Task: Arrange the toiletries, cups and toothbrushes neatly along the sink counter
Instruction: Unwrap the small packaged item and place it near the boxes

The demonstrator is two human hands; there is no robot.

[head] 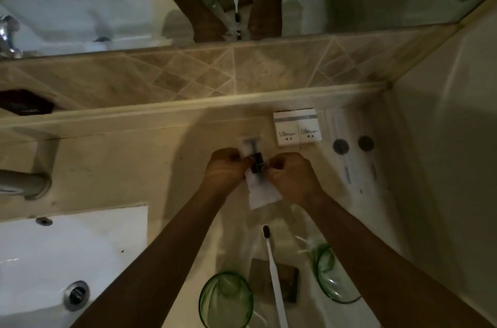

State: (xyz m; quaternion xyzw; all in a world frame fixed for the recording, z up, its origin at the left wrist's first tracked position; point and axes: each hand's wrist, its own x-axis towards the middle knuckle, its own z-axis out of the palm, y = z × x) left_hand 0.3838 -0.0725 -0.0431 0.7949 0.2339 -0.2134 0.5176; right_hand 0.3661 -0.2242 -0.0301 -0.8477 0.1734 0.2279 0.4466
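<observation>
Both hands meet over the middle of the counter (129,166), and between them they pinch a small dark-handled item in a white wrapper (262,193), probably a packaged razor, though blur hides the detail. The left hand (227,169) has its fingers curled tight on the wrapper's left edge, and the right hand (291,175) is closed on the right side with thumb and forefinger nipped at the dark part; neither hand is spread. Holding from 2 sides like this looks meant to square the packet before it is laid down, or perhaps to work the wrapper open. The packet's long axis runs away from the person toward the tiled backsplash, with the blurred T-shaped head just beyond the fingertips and the loose white tail trailing back below the knuckles. Just past the right fingertips sit 2 white boxes (297,127) side by side against the back ledge, and further right of that hand lie 2 pale sachets with dark round caps (341,146). Behind the wrists, nearer the person, 1 white toothbrush (273,268) lies across a dark soap bar (287,284), bristles pointing toward the hands, flanked by 2 green glass cups (226,298), so these pieces still seem to await lining up.
</observation>
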